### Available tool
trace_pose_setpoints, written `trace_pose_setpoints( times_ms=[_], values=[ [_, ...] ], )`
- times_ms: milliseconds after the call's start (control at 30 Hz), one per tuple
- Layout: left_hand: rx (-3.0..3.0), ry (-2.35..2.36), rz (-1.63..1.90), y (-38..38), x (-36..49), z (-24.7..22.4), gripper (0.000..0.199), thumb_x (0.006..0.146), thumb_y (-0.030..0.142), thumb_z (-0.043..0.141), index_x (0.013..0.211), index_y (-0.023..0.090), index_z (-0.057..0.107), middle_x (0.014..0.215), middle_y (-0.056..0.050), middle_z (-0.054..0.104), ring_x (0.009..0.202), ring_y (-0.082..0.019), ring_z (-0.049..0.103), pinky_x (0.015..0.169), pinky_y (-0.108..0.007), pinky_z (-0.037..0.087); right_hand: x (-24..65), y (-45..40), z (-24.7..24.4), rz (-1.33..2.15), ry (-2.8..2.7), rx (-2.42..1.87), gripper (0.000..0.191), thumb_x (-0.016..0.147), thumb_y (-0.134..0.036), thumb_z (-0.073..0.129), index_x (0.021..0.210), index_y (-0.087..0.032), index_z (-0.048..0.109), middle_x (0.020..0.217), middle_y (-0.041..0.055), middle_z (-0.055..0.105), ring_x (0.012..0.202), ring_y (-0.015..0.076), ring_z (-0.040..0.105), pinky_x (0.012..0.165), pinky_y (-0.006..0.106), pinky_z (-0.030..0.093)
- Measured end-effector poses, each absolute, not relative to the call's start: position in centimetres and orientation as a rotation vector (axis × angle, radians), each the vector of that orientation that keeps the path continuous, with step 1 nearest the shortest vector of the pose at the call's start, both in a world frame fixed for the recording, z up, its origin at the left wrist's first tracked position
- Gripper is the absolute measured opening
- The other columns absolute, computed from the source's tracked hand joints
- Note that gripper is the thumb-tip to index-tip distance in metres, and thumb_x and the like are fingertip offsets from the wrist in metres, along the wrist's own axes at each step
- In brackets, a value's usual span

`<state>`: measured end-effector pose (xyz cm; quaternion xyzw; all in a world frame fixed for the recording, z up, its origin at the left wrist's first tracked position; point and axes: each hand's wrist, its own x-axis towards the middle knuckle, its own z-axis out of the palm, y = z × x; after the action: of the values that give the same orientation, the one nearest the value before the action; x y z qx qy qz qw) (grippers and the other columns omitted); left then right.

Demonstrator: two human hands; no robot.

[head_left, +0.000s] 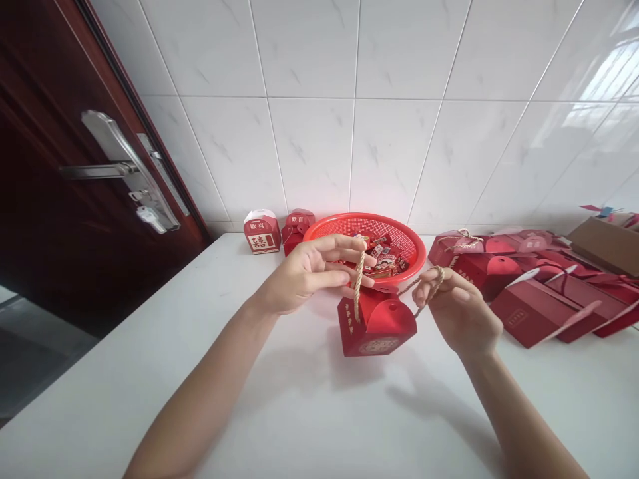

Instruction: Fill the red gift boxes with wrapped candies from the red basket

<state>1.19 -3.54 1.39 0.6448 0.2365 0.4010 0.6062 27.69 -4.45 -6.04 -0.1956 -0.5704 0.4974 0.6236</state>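
Note:
A small red gift box with gold lettering and curved top flaps is held up by its cord, tilted, in front of a red basket. My left hand has one side of its twisted beige rope handle looped at its fingertips, with the fingers fairly straight. On the other side, the rope is hooked over the bent fingers of my right hand. The thumb of that hand lies close to its fingers. Part of the cord is hidden behind the box flaps.
A red plastic basket holds wrapped candies. Behind my left hand stand two red boxes, one with a white label. More red boxes pile up at right beside a brown carton. A tiled wall backs the white table.

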Motion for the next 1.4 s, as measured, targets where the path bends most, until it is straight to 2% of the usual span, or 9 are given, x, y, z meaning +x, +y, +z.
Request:
trace_pose_setpoints(
  times_ms=[167, 367, 500, 700, 900, 1000, 1167, 1267, 1400],
  values=[
    [1.593, 0.682, 0.806, -3.3, 2.8, -0.2, 0.035, 0.079, 0.01, 0.067, 0.114, 0.015, 0.068, 0.132, -0.013, 0.065, 0.086, -0.021, 0.076, 0.067, -0.028, 0.062, 26.8, -4.6, -6.5, 1.212, -1.321, -0.502, 0.026, 0.082, -0.041, 0.072, 0.096, -0.021, 0.08, 0.074, 0.0049, 0.069, 0.066, 0.0175, 0.059, 0.062, 0.03, 0.048],
    [1.724, 0.696, 0.654, -3.4, 3.5, -1.4, 0.04, 0.084, 0.006, 0.056, 0.121, 0.018, 0.068, 0.11, -0.007, 0.074, 0.09, -0.021, 0.075, 0.086, -0.036, 0.06, 26.4, -4.8, -6.9, 1.198, -1.351, -0.652, 0.025, 0.078, -0.044, 0.078, 0.09, -0.022, 0.08, 0.074, 0.0029, 0.067, 0.07, 0.0156, 0.057, 0.069, 0.028, 0.049],
    [1.725, 0.687, 0.681, -3.7, 3.8, -1.8, 0.037, 0.089, 0.01, 0.054, 0.122, 0.02, 0.068, 0.102, -0.005, 0.075, 0.094, -0.022, 0.074, 0.087, -0.036, 0.06, 26.2, -4.8, -7.4, 1.243, -1.393, -0.663, 0.023, 0.082, -0.043, 0.077, 0.093, -0.023, 0.078, 0.08, 0.0026, 0.07, 0.074, 0.0158, 0.061, 0.072, 0.027, 0.051],
    [1.812, 0.646, 0.809, -4.4, 5.0, -2.4, 0.03, 0.092, 0.009, 0.052, 0.112, 0.02, 0.071, 0.113, -0.005, 0.07, 0.085, -0.014, 0.069, 0.078, -0.028, 0.059, 25.6, -5.0, -7.9, 1.306, -1.477, -0.585, 0.014, 0.089, -0.036, 0.071, 0.094, -0.023, 0.074, 0.085, 0.0023, 0.069, 0.08, 0.0167, 0.064, 0.076, 0.027, 0.052],
    [1.942, 0.69, 0.889, -5.1, 5.8, -2.7, 0.033, 0.092, 0.009, 0.054, 0.117, 0.024, 0.072, 0.109, -0.003, 0.072, 0.092, -0.015, 0.069, 0.083, -0.027, 0.059, 25.0, -5.5, -7.7, 1.276, -1.518, -0.634, 0.015, 0.09, -0.036, 0.07, 0.093, -0.022, 0.072, 0.087, 0.0031, 0.067, 0.08, 0.0176, 0.062, 0.076, 0.029, 0.052],
    [1.983, 0.703, 0.885, -5.2, 6.0, -2.8, 0.03, 0.093, 0.013, 0.057, 0.118, 0.021, 0.07, 0.11, -0.004, 0.072, 0.094, -0.017, 0.069, 0.085, -0.029, 0.06, 24.9, -5.5, -7.6, 1.234, -1.522, -0.689, 0.018, 0.088, -0.038, 0.072, 0.091, -0.02, 0.072, 0.088, 0.0044, 0.067, 0.082, 0.019, 0.061, 0.075, 0.03, 0.052],
    [2.116, 0.737, 0.892, -4.9, 5.9, -2.9, 0.029, 0.094, 0.02, 0.06, 0.122, 0.024, 0.067, 0.117, -0.003, 0.072, 0.097, -0.017, 0.07, 0.086, -0.029, 0.058, 24.5, -5.5, -7.4, 1.203, -1.39, -0.735, 0.03, 0.082, -0.04, 0.078, 0.069, -0.019, 0.06, 0.069, -0.0009, 0.055, 0.065, 0.0136, 0.051, 0.062, 0.025, 0.047],
    [2.155, 0.845, 0.964, -4.5, 5.6, -3.0, 0.03, 0.094, 0.025, 0.06, 0.124, 0.023, 0.065, 0.118, -0.004, 0.072, 0.093, -0.017, 0.07, 0.084, -0.03, 0.058, 24.5, -5.5, -7.5, 1.203, -1.351, -0.743, 0.03, 0.082, -0.042, 0.077, 0.071, -0.02, 0.061, 0.073, 0.0, 0.058, 0.068, 0.0146, 0.053, 0.065, 0.026, 0.049],
    [2.299, 0.993, 0.9, -4.3, 5.6, -3.1, 0.04, 0.087, 0.037, 0.07, 0.123, 0.02, 0.064, 0.119, -0.008, 0.067, 0.105, -0.025, 0.066, 0.09, -0.037, 0.055, 24.8, -5.3, -7.9, 1.159, -1.335, -0.76, 0.029, 0.083, -0.042, 0.077, 0.073, -0.02, 0.06, 0.073, 0.0002, 0.058, 0.069, 0.0149, 0.052, 0.064, 0.026, 0.047]
  ],
)
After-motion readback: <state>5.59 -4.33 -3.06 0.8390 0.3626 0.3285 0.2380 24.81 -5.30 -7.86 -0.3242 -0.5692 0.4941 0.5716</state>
